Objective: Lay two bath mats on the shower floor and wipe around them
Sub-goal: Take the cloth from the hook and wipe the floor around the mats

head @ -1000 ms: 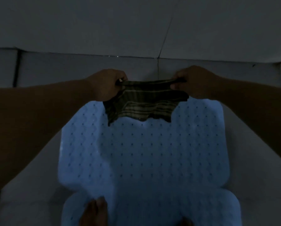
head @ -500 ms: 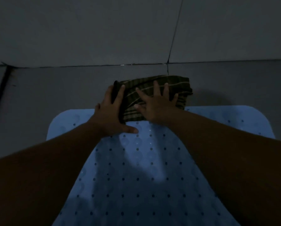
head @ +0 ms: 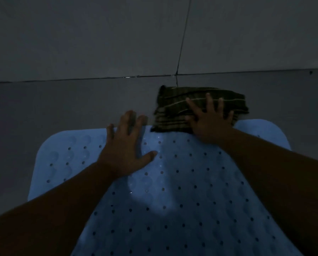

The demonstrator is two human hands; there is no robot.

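A light blue bath mat (head: pixel 173 191) dotted with small holes lies flat on the grey tiled shower floor (head: pixel 62 104) and fills the lower half of the view. A dark folded cloth with pale stripes (head: pixel 174 111) lies on the floor just past the mat's far edge, its near side overlapping the mat. My right hand (head: pixel 210 122) presses flat on the cloth with fingers spread. My left hand (head: pixel 126 148) lies flat with spread fingers on the mat's far edge, left of the cloth and apart from it.
The tiled wall (head: pixel 99 34) rises right behind the cloth, meeting the floor along a dark grout line (head: pixel 117 77). A vertical grout joint (head: pixel 182 39) runs down to the cloth. Bare floor stretches to the left and right of the mat.
The cloth, earlier held up stretched between both hands, went down onto the floor. Since half a second ago my right hand slid it rightwards and my left hand came off it onto the mat.
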